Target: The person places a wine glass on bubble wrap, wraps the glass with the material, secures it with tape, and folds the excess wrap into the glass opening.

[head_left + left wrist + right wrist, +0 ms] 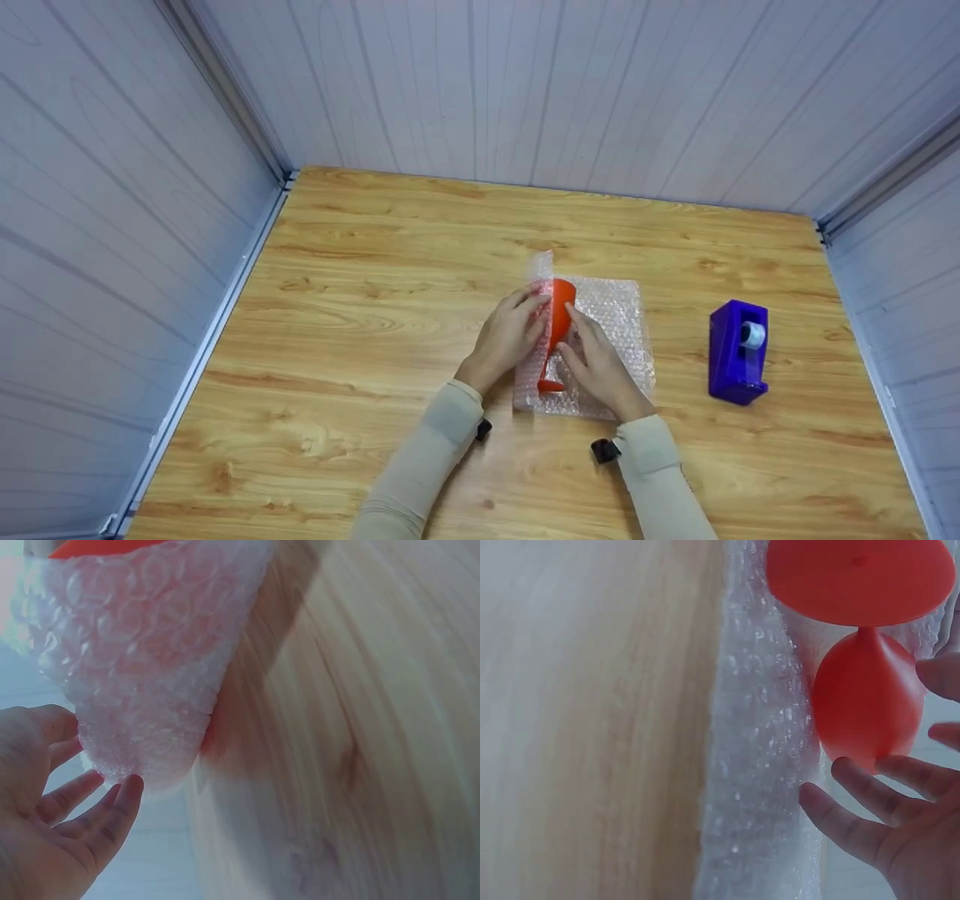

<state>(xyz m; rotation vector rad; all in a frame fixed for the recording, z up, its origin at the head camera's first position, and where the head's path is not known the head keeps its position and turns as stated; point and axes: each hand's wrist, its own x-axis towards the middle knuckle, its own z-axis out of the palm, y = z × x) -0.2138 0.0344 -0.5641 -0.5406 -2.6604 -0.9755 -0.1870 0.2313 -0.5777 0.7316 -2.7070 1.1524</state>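
An orange-red wine glass lies on its side on a sheet of bubble wrap. Its round foot points toward the person, and its bowl faces away. My left hand presses with lightly bent fingers against a raised flap of the bubble wrap, which stands against the glass's left side and partly covers it. On the other side, my right hand rests spread fingers against the bowl, its index finger near the rim. The right fingertips show beside the bowl in the right wrist view.
A purple tape dispenser with a roll of clear tape stands right of the bubble wrap. The wood-grain table is bounded by pale panel walls at the back, left and right.
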